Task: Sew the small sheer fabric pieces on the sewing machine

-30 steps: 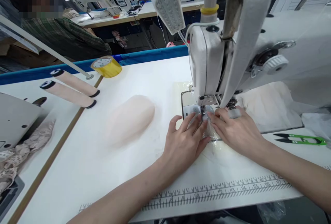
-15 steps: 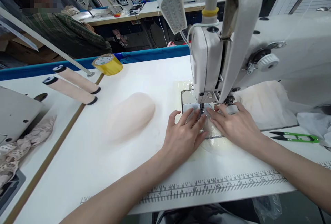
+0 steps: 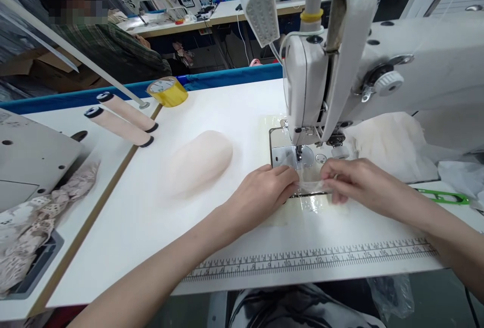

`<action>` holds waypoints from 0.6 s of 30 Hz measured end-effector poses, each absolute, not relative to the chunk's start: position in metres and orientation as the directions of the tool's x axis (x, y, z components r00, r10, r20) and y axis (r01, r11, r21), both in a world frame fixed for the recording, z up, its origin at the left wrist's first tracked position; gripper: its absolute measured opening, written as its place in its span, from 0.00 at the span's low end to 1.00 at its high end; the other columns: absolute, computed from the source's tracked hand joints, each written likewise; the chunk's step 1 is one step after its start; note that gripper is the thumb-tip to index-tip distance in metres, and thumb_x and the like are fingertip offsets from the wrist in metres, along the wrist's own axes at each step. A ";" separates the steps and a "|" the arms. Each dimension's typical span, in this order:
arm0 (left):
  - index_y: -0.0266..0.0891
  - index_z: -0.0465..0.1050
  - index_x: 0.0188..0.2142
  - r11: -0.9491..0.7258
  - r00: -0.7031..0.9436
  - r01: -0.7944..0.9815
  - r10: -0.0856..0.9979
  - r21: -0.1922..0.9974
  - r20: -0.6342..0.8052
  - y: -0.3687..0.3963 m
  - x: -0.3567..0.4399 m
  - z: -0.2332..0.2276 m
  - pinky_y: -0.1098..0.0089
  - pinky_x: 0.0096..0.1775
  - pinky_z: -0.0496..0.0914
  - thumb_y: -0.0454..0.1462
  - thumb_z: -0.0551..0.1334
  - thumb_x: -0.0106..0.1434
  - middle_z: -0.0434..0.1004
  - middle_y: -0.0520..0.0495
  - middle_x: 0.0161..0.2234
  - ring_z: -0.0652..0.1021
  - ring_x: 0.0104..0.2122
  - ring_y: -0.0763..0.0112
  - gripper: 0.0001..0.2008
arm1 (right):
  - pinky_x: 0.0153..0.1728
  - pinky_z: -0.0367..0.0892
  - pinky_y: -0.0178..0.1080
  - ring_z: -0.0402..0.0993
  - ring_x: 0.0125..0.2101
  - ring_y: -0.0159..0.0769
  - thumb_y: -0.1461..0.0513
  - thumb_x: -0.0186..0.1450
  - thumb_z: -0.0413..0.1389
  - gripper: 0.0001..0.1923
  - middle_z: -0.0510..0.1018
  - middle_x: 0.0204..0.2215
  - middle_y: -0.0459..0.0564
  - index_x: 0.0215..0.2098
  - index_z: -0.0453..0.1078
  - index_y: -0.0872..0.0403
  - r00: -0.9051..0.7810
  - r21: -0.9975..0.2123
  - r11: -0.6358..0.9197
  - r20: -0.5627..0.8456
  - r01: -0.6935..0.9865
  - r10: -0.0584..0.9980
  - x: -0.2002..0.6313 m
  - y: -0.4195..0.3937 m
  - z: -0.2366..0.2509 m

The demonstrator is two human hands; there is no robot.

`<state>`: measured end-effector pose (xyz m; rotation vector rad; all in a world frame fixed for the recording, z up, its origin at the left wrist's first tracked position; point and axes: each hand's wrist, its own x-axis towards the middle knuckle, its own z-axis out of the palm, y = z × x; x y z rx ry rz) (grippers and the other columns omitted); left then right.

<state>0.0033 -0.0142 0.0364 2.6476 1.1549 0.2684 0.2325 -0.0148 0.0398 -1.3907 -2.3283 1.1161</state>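
Note:
A thin, sheer piece of fabric (image 3: 310,185) stretches between my two hands just in front of the sewing machine's (image 3: 306,91) presser foot (image 3: 299,153). My left hand (image 3: 266,186) has its fingers curled together on the fabric's left end, beside the metal needle plate (image 3: 279,152). On the other end, my right hand (image 3: 353,181) pinches with thumb and forefinger, raised slightly over the plate's right front corner. The fabric is nearly see-through, so its outline is hard to make out.
A pale oval fabric piece (image 3: 202,161) lies left of my hands. Farther left are pale thread spools (image 3: 117,126), yellow tape (image 3: 170,93) and patterned lace (image 3: 49,217). Pale cloth (image 3: 393,146) and green thread snips (image 3: 442,196) sit at right. A person (image 3: 117,50) sits beyond the table.
Both hands have drawn back toward me from the presser foot. My fingers, earlier stretched flat by the needle, are now closed on the sheer fabric, and my right hand has lifted.

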 end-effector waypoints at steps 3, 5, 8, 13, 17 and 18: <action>0.37 0.70 0.39 -0.623 0.650 0.718 0.760 0.311 0.023 -0.010 0.009 0.041 0.70 0.29 0.65 0.35 0.54 0.67 0.73 0.49 0.33 0.72 0.28 0.70 0.07 | 0.23 0.59 0.33 0.69 0.24 0.31 0.57 0.67 0.51 0.08 0.74 0.25 0.43 0.34 0.68 0.51 -0.533 -0.652 0.362 -0.076 0.666 0.843 0.231 -0.013 0.037; 0.36 0.70 0.44 -0.603 0.640 0.725 0.768 0.333 -0.002 -0.004 0.012 0.041 0.71 0.28 0.65 0.34 0.57 0.65 0.73 0.48 0.35 0.72 0.28 0.71 0.09 | 0.23 0.59 0.34 0.69 0.24 0.31 0.60 0.65 0.53 0.06 0.75 0.26 0.44 0.34 0.70 0.52 -0.554 -0.574 0.468 0.030 0.672 0.832 0.229 -0.013 0.033; 0.37 0.73 0.43 -0.561 0.621 0.722 0.784 0.404 -0.022 0.008 0.015 0.039 0.72 0.26 0.64 0.32 0.58 0.63 0.71 0.49 0.34 0.71 0.25 0.75 0.10 | 0.23 0.59 0.34 0.69 0.25 0.32 0.63 0.66 0.51 0.10 0.76 0.29 0.47 0.38 0.75 0.52 -0.495 -0.427 0.567 0.277 0.704 0.824 0.226 -0.014 0.025; 0.37 0.75 0.27 -0.518 0.661 0.614 0.750 0.595 -0.029 0.022 0.011 0.041 0.73 0.25 0.62 0.33 0.57 0.63 0.67 0.50 0.28 0.68 0.23 0.78 0.10 | 0.19 0.56 0.34 0.71 0.25 0.32 0.62 0.68 0.51 0.13 0.78 0.30 0.49 0.42 0.77 0.52 -0.385 -0.330 0.592 0.515 0.735 0.766 0.223 -0.011 0.016; 0.36 0.73 0.23 -0.464 0.672 0.540 0.740 0.702 -0.028 0.022 0.005 0.041 0.72 0.26 0.62 0.38 0.55 0.66 0.64 0.51 0.26 0.67 0.24 0.77 0.16 | 0.19 0.56 0.34 0.69 0.20 0.30 0.63 0.66 0.53 0.11 0.78 0.22 0.45 0.41 0.77 0.53 -0.400 -0.336 0.581 0.474 0.741 0.784 0.221 -0.010 0.015; 0.36 0.73 0.23 -0.456 0.668 0.527 0.744 0.717 -0.017 0.020 0.004 0.039 0.72 0.26 0.62 0.39 0.55 0.66 0.63 0.51 0.26 0.67 0.24 0.77 0.18 | 0.20 0.58 0.34 0.71 0.21 0.30 0.64 0.66 0.53 0.11 0.79 0.24 0.45 0.41 0.77 0.53 -0.407 -0.337 0.583 0.466 0.739 0.785 0.220 -0.011 0.015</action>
